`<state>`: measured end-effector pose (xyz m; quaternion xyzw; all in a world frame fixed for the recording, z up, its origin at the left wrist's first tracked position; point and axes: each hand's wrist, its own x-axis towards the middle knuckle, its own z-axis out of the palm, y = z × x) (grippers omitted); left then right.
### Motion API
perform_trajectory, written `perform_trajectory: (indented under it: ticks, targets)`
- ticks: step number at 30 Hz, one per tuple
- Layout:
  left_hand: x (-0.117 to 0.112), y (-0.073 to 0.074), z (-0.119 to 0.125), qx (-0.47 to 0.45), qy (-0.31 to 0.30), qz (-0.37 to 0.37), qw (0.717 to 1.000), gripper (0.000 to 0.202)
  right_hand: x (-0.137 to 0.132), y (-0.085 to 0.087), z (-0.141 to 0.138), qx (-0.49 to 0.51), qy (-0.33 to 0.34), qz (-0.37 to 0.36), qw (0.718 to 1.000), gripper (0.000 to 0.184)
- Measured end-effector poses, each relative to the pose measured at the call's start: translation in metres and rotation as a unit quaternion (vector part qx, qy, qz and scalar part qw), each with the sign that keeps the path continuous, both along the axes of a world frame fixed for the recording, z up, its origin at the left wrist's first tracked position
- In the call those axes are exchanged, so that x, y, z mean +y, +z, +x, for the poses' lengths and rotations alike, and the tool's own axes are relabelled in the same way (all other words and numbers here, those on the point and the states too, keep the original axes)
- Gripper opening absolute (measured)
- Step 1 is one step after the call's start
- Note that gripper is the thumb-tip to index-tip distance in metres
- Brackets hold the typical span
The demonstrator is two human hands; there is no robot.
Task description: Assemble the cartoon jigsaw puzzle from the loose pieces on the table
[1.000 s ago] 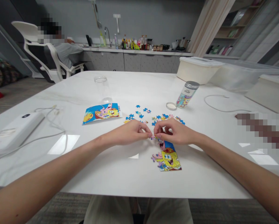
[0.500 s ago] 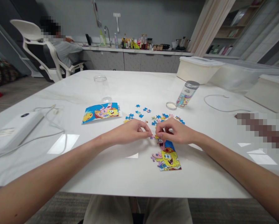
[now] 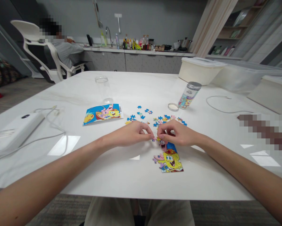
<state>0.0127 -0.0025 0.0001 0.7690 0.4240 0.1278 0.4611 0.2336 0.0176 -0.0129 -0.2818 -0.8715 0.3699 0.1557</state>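
Note:
My left hand point(image 3: 137, 133) pinches a small pink jigsaw piece point(image 3: 154, 139) between thumb and fingertips. Close beside it, my right hand point(image 3: 178, 132) has its fingers closed on a small yellowish jigsaw piece point(image 3: 158, 139); whether the two pieces touch I cannot tell. Just below the right hand lies a partly joined jigsaw puzzle point(image 3: 172, 159) with a yellow cartoon face and a pink one; its upper part is hidden under that hand. Loose jigsaw pieces point(image 3: 143, 117), mostly blue, are scattered beyond both hands.
A picture sheet point(image 3: 103, 113) lies left of the pieces, with a clear jar point(image 3: 105, 89) behind it. Right of them stand a printed canister point(image 3: 189, 95) and a round lid point(image 3: 173, 107). A white power box point(image 3: 16, 131) with cables is far left. Storage bins point(image 3: 201, 71) line the right; a person sits beyond.
Both hands stay in nearly the same place, the left lowered very slightly with its piece. The puzzle and loose pieces have not visibly moved.

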Motion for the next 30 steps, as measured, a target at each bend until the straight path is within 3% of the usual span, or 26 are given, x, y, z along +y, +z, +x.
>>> perform_trajectory:
  ticks: [22, 30]
  targets:
    - [0.0008, -0.0019, -0.0014, -0.008, -0.028, -0.009, 1.0, 0.016, -0.0016, 0.0023, 0.0001, -0.018, 0.001, -0.001, 1.0, 0.014]
    - [0.0006, -0.0024, -0.0009, 0.002, -0.013, 0.004, 1.0, 0.018, 0.0009, 0.0003, 0.0012, -0.003, 0.018, 0.017, 1.0, 0.014]
